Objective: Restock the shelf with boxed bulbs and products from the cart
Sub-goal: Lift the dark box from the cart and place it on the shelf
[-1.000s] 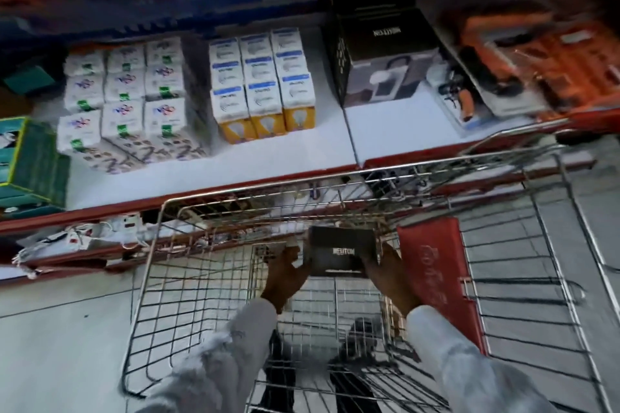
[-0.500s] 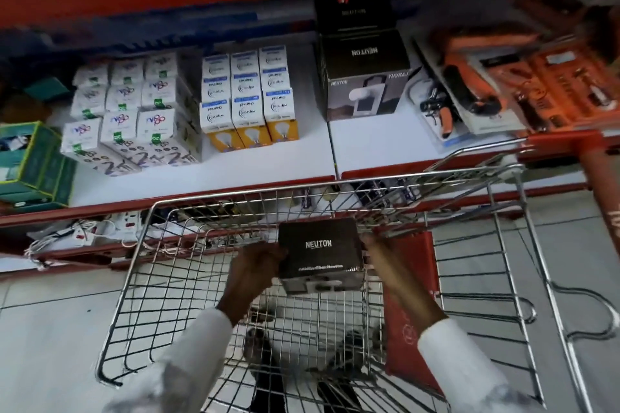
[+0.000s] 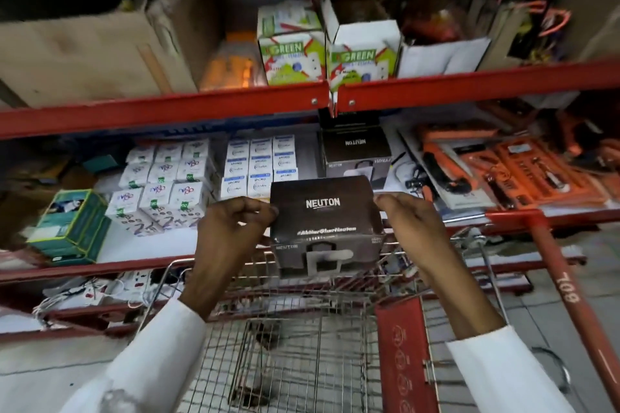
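I hold a dark brown Neuton box [image 3: 323, 218] between both hands, above the front rim of the wire cart [image 3: 302, 345]. My left hand [image 3: 231, 228] grips its left side and my right hand [image 3: 412, 221] its right side. Behind it, on the white shelf [image 3: 151, 248], stands a stack of matching Neuton boxes [image 3: 355, 151]. Left of that stack sit rows of blue-and-white bulb boxes [image 3: 260, 164] and white bulb boxes with green marks [image 3: 164, 181].
A green box [image 3: 72, 225] stands at the shelf's left end. Orange tool sets [image 3: 523, 168] lie at the right. The upper shelf holds green-printed cartons [image 3: 322, 47] and cardboard boxes [image 3: 87, 54]. A red post [image 3: 567, 285] rises beside the cart.
Both hands have lifted the Neuton box up out of the cart and toward the shelf. The view has tilted upward, bringing the upper shelf into sight.
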